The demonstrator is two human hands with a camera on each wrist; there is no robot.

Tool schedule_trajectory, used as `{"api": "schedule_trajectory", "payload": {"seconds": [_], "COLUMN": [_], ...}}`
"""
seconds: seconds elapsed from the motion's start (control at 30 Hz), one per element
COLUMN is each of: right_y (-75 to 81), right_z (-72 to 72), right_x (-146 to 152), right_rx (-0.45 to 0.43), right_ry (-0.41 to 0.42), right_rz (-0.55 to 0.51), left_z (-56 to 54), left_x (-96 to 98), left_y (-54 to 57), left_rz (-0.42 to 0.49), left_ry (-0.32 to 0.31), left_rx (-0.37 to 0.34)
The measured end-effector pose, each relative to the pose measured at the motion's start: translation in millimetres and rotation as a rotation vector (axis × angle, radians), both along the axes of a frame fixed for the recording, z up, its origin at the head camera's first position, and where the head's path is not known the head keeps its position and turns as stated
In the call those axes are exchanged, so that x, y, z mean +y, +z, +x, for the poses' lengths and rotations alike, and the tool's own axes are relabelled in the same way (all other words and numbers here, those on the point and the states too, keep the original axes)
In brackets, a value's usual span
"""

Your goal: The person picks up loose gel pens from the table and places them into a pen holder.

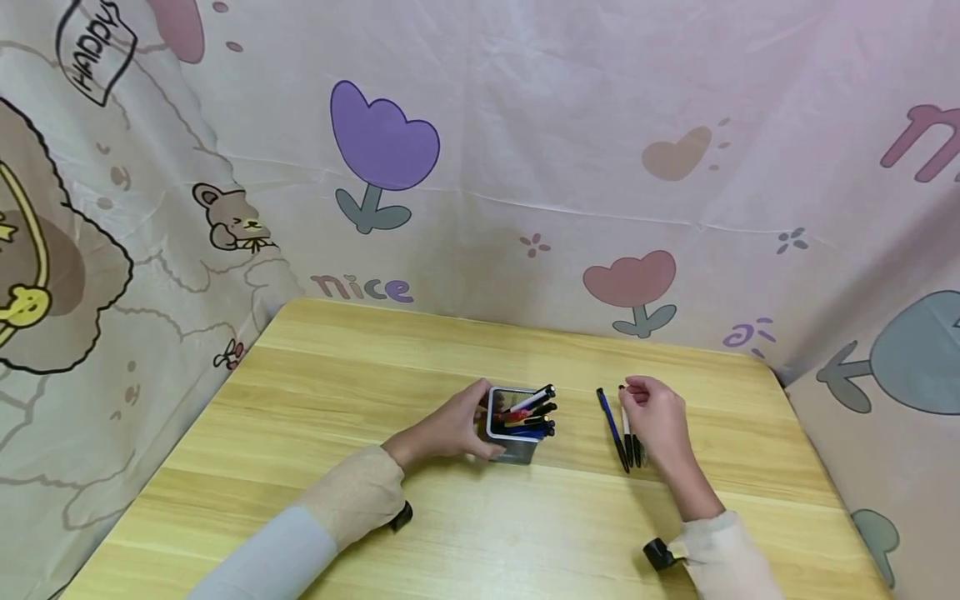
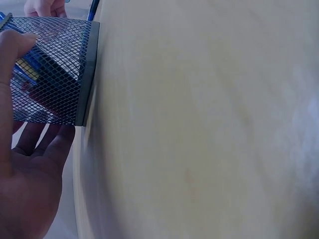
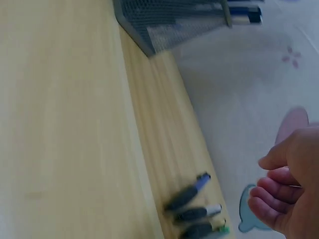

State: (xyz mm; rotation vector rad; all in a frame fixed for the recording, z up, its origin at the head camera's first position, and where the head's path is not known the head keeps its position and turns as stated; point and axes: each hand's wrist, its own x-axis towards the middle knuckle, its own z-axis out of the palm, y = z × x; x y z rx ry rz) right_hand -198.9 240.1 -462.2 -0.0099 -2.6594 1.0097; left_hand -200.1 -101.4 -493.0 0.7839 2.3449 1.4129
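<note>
My left hand (image 1: 447, 427) holds a dark mesh pen holder (image 1: 517, 452), thumb on the near side and fingers around the far side. Several pens (image 1: 528, 410) lean out of it toward the right. In the left wrist view, the mesh wall (image 2: 57, 50) shows between thumb and fingers. Right of the holder, a blue pen (image 1: 611, 425), a white pen (image 1: 626, 427) and a third pen (image 3: 202, 230) with a green end lie side by side on the table. Above them is my right hand (image 1: 658, 417), its fingers loosely curled, with nothing visible in its grasp.
The wooden table (image 1: 300, 392) reaches back to a printed cloth (image 1: 510, 142) that hangs behind it and at both sides. Black wrist cameras sit at the left sleeve (image 1: 402, 515) and the right sleeve (image 1: 720, 546).
</note>
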Motion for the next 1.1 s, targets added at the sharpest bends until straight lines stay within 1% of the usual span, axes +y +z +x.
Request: {"api": "schedule_trajectory", "payload": {"seconds": [0.17, 0.37, 0.57, 0.7, 0.87, 1.0, 1.1], "right_y": [-2.1, -5.3, -7.4, -7.1, -5.8, -6.6, -7.9], "right_z": [-7.8, -12.9, -18.0, -21.5, -25.0, -25.6, -26.3], "right_x": [16.0, 27.8, 34.7, 36.8, 39.8, 41.3, 42.2], "right_rx": [-0.073, -0.154, -0.240, -0.315, -0.387, -0.423, -0.421], "right_ry": [-0.033, -0.069, -0.079, -0.075, -0.080, -0.075, -0.075], "right_rz": [0.015, 0.059, 0.104, 0.146, 0.186, 0.193, 0.204], "left_z": [1.1, 1.5, 1.3, 0.6, -0.2, 0.4, 0.3], "left_x": [-0.4, -1.0, -1.3, -0.9, 0.2, 0.4, 0.7], "left_y": [-0.5, -0.9, 0.2, 0.3, 0.1, 0.4, 0.0], "left_rz": [-0.007, 0.007, 0.002, -0.002, -0.015, -0.013, -0.005], "left_ry": [0.005, 0.001, 0.007, 0.006, 0.003, 0.003, 0.005], "left_rx": [-0.001, -0.016, -0.006, 0.001, 0.009, 0.003, -0.001]}}
